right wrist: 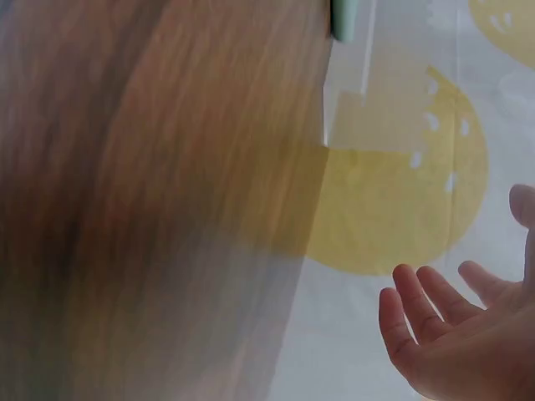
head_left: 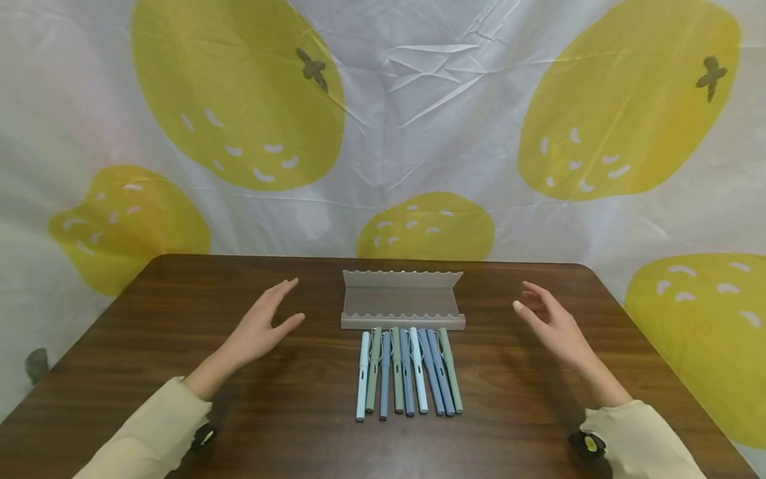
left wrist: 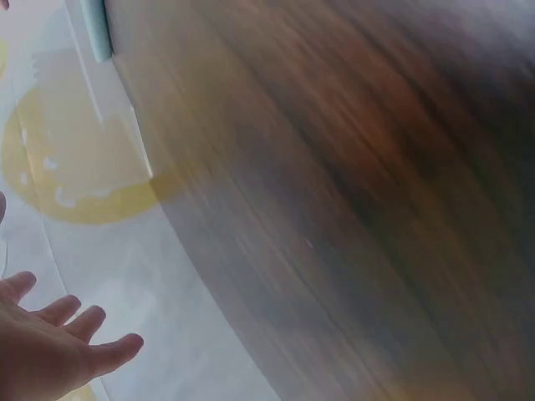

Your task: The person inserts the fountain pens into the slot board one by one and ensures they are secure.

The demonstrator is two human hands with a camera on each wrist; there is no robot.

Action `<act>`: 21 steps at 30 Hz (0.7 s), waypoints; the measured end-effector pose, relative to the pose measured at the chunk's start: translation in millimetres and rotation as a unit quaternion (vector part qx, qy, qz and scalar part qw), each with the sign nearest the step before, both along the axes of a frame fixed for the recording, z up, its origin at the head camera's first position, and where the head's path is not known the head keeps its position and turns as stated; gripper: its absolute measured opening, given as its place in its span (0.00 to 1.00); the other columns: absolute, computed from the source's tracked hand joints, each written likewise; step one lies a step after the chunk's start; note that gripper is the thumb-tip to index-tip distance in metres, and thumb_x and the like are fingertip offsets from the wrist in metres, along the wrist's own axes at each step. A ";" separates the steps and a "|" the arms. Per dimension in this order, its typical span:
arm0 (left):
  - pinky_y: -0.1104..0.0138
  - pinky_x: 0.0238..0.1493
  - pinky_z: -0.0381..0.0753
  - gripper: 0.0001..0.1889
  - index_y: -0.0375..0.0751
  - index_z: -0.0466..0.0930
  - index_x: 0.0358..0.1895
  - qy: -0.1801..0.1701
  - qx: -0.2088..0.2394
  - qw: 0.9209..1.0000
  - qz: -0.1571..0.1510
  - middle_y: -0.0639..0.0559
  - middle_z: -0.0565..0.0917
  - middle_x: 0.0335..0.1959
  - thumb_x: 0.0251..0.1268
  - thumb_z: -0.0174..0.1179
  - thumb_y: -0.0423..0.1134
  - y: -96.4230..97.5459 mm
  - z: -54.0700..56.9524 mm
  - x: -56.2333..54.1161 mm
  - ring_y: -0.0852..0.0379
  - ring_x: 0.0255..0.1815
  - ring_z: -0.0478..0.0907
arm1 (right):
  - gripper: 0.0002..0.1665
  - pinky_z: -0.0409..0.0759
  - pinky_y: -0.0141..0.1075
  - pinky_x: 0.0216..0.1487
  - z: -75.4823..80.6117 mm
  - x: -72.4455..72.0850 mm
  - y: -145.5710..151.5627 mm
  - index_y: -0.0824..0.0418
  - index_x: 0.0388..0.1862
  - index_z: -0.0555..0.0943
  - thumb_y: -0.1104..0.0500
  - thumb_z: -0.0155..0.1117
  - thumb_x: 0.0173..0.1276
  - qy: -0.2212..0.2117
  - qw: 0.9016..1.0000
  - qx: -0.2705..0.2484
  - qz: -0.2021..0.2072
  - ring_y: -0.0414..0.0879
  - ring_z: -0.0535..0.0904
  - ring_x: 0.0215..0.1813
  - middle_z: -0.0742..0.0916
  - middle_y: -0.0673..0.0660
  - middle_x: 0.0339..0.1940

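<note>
Several capped pens lie side by side on the table, their clips toward the far end. Among them are a light blue pen (head_left: 362,376), a green pen (head_left: 397,372) and a blue pen (head_left: 385,379). Just behind them stands a translucent pen rack (head_left: 402,321) with scalloped edges. My left hand (head_left: 260,329) hovers left of the rack, fingers extended and thumb apart, holding nothing. On the other side my right hand (head_left: 553,326) is raised with loosely bent fingers, also holding nothing. The left wrist view shows the left fingers (left wrist: 92,322) spread; in the right wrist view the right fingers (right wrist: 418,301) are relaxed.
The dark wooden table (head_left: 287,412) has rounded far corners. Behind it hangs a white curtain (head_left: 419,153) printed with yellow fruit. A dark band or device (head_left: 203,437) sits at the left cuff, and a similar one (head_left: 589,444) at the right cuff.
</note>
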State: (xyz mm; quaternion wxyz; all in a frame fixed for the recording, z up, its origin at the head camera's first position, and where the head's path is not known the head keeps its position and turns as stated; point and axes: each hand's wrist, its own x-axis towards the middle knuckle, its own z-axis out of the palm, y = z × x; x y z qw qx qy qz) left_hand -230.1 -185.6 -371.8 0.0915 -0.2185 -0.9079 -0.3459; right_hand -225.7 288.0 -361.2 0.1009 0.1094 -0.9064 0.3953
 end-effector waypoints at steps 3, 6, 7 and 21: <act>0.45 0.54 0.55 0.33 0.42 0.50 0.67 -0.004 0.012 1.000 -0.008 0.39 0.54 0.65 0.63 0.51 0.49 5.7 1.5 0.0 0.41 0.64 0.51 | 0.33 0.65 0.53 0.47 -3.1 -0.6 -3.7 0.60 0.65 0.58 0.45 0.48 0.67 -0.019 1.000 -0.022 0.002 0.60 0.67 0.55 0.71 0.66 0.56; 0.46 0.54 0.56 0.32 0.42 0.51 0.67 -0.004 0.021 1.000 -0.012 0.40 0.56 0.64 0.63 0.51 0.48 10.1 2.0 -1.4 0.42 0.63 0.53 | 0.32 0.68 0.48 0.45 -6.6 -1.8 -7.6 0.61 0.64 0.59 0.46 0.48 0.67 -0.025 0.999 -0.036 0.008 0.57 0.71 0.51 0.73 0.65 0.52; 0.45 0.54 0.56 0.32 0.42 0.52 0.67 -0.003 0.024 1.000 -0.014 0.40 0.57 0.64 0.63 0.51 0.48 11.2 1.5 -2.1 0.42 0.63 0.54 | 0.31 0.69 0.47 0.43 -7.9 -2.2 -8.9 0.62 0.64 0.60 0.47 0.47 0.67 -0.027 0.999 -0.041 0.012 0.57 0.72 0.49 0.74 0.65 0.51; 0.47 0.52 0.60 0.31 0.42 0.54 0.66 -0.018 0.044 0.999 -0.012 0.40 0.59 0.62 0.63 0.51 0.48 26.8 -3.0 -12.8 0.41 0.60 0.58 | 0.27 0.74 0.41 0.32 -21.2 -6.9 -34.7 0.65 0.58 0.66 0.51 0.54 0.64 -0.090 0.992 -0.065 0.057 0.51 0.78 0.34 0.80 0.65 0.39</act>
